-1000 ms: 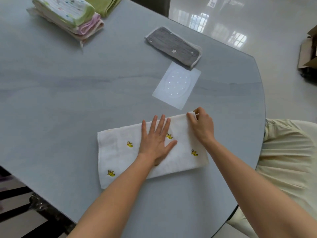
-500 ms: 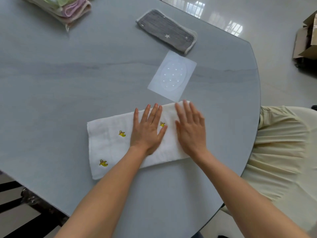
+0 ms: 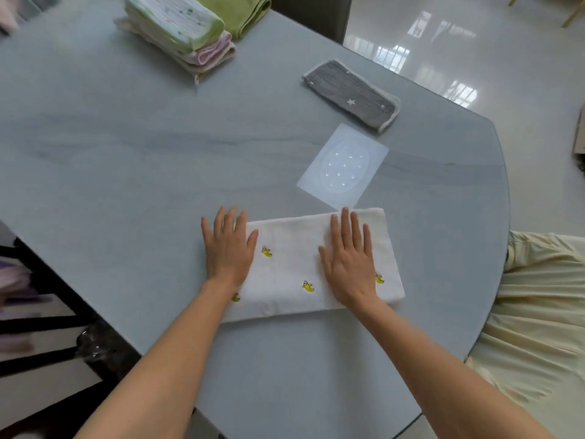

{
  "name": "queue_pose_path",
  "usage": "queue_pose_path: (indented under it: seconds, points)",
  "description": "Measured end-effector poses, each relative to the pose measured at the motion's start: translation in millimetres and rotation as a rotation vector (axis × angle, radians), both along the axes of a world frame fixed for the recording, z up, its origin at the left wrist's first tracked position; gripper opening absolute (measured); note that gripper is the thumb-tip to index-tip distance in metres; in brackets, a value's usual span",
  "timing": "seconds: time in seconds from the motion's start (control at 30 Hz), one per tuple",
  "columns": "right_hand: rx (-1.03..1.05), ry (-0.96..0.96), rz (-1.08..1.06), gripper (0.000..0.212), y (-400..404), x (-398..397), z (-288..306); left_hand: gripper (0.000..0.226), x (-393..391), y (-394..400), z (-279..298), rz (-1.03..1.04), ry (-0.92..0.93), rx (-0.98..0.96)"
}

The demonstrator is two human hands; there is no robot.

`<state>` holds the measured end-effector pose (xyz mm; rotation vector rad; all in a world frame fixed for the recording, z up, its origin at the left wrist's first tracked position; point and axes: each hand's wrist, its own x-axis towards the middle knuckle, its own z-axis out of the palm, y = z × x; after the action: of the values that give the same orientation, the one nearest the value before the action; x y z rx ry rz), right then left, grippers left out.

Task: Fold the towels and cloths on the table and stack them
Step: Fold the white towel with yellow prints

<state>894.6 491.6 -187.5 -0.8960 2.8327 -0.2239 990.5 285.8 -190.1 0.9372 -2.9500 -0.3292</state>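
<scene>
A white cloth with small yellow banana prints point(image 3: 291, 267) lies folded into a long strip on the grey table point(image 3: 126, 160), near its front edge. My left hand point(image 3: 228, 248) presses flat on the cloth's left end, fingers straight and partly over its edge. My right hand point(image 3: 349, 261) lies flat on the right half, fingers spread. A folded grey cloth with a white star point(image 3: 351, 95) sits farther back on the right. A stack of folded pastel cloths point(image 3: 180, 31) stands at the far left, with a green folded towel point(image 3: 243, 12) behind it.
A pale translucent sheet with a dotted oval point(image 3: 343, 166) lies just behind the white cloth. The table's curved edge point(image 3: 503, 198) runs down the right side, with a cream cushioned seat point(image 3: 538, 312) beyond it. A dark chair back point(image 3: 313, 14) stands at the far side.
My right hand let go of the cloth's far corner and laid flat. Both hands then slid apart along the strip, the left to its left end, the right to the right half.
</scene>
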Motion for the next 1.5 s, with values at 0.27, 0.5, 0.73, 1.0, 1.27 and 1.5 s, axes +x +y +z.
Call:
queue_pose_path:
  seconds: [0.27,0.5,0.73,1.0,1.27,1.5]
  points:
    - [0.029,-0.099,0.322,0.064,-58,40,2,0.025,2,-40,21,0.015,0.021,0.224]
    - [0.034,-0.065,0.334,0.068,-77,35,0,0.029,-7,-60,24,-0.064,-0.142,0.307]
    - [-0.011,-0.097,0.278,0.067,-86,32,-8,0.033,-16,-60,23,0.178,-0.095,0.326]
    - [0.085,-0.038,0.244,0.068,-90,34,-16,0.031,42,12,26,0.499,0.314,0.319]
    - [0.037,-0.055,0.243,0.069,-90,51,-5,0.034,87,24,19,0.633,0.149,0.407]
    - [0.035,-0.12,0.255,0.068,-66,84,0,0.029,97,46,26,0.581,0.188,0.335]
